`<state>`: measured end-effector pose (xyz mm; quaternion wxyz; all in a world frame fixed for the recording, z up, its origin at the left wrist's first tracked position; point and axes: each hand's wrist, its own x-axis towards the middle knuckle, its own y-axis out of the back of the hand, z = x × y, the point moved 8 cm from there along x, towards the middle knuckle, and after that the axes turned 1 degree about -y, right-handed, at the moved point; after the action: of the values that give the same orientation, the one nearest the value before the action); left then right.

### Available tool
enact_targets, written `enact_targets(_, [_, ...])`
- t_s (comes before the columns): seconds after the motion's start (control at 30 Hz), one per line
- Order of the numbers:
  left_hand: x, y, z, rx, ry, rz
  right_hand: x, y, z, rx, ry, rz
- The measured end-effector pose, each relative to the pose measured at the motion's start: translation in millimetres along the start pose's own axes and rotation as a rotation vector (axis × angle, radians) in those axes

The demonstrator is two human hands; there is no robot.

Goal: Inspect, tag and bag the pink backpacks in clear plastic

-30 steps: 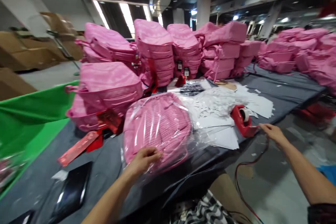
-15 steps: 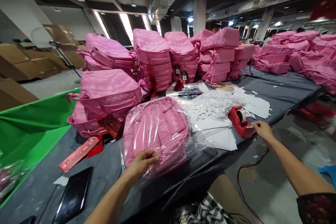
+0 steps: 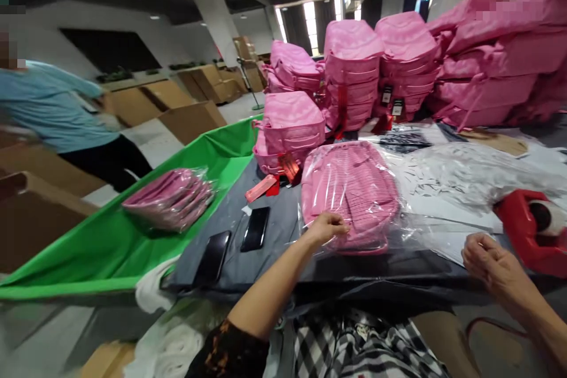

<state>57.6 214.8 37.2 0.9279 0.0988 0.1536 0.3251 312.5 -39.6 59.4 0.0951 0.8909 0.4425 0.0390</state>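
A pink backpack [image 3: 354, 189] lies on the dark table inside a clear plastic bag [image 3: 325, 192]. My left hand [image 3: 330, 228] is closed at the near edge of that bag, pinching its plastic. To the right, my right hand [image 3: 489, 260] hangs above the table's front edge, fingers pressed together; whatever is between them is too small to make out. A red tape dispenser [image 3: 518, 227] with a white-cored roll stands just beyond it, apart from the hand. White paper sheets [image 3: 447, 245] lie between the backpack and the dispenser.
Pink backpacks [image 3: 352, 71] are stacked behind. Two black phones [image 3: 256, 229] and red tags [image 3: 261, 188] lie at the left. Bagged backpacks [image 3: 170, 198] rest on a green cloth bin [image 3: 217, 189]. A person in a blue shirt [image 3: 53, 103] is near cardboard boxes [image 3: 195, 121].
The view has swung left, bringing the green bin and another person into sight. My right hand has left the dispenser's front edge and moved left toward the bag. My left hand stays on the bag.
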Motion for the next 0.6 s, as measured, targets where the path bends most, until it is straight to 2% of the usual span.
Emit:
enact_targets(0.07, [2.8,-0.4,-4.2,-0.029,-0.005,-0.001,2.8,-44.8,-50.5,-0.263,0.246,-0.196])
enact_targets(0.13, [4.6,-1.1,-7.7,-0.049,-0.013,-0.002,3.7,-93.0,-86.2,-0.520,0.484,-0.442])
enact_targets(0.2, [6.3,-1.1,-11.4,-0.051,-0.022,0.001,8.3,-132.7,-101.3,-0.724,0.664,-0.643])
enact_targets(0.3, [9.6,0.4,-17.7,-0.043,-0.033,0.014,28.7,-170.2,-98.6,-0.990,0.831,-0.746])
enact_targets(0.43, [13.2,0.8,-24.0,-0.030,-0.041,0.010,59.2,-192.6,-84.6,-1.168,0.849,-0.769])
enact_targets(0.6, [13.5,-1.5,-21.8,-0.014,-0.052,-0.043,85.9,-196.9,-87.2,-1.187,0.664,-0.777])
